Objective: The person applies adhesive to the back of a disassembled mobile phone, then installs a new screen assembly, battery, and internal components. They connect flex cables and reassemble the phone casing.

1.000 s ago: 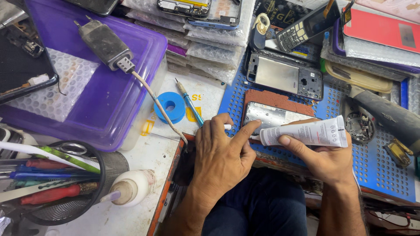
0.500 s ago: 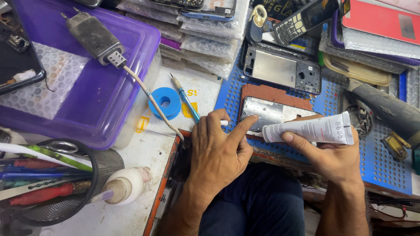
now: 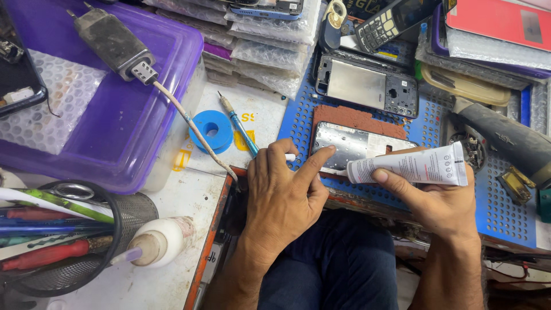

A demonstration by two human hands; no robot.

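My right hand [image 3: 442, 201] grips a white glue tube [image 3: 410, 165], its nozzle at the lower edge of a silver phone frame [image 3: 353, 143] that lies on a brown pad [image 3: 359, 117]. My left hand [image 3: 284, 192] rests at the frame's lower left corner, index finger stretched onto the metal and a small white cap [image 3: 290, 157] pinched between the fingers. Both sit on a blue perforated mat [image 3: 499, 212].
A second phone frame [image 3: 367, 86] lies behind. A purple plastic box [image 3: 115, 120] with a charger [image 3: 112, 40] is at left, a blue tape roll [image 3: 211, 131] and blue screwdriver [image 3: 241, 129] beside it. A mesh tool cup [image 3: 74, 241] and squeeze bottle [image 3: 158, 241] stand front left.
The view has shifted slightly. My left index finger has stretched further onto the frame's lower edge beside the tube's nozzle; my right hand keeps its hold on the tube.
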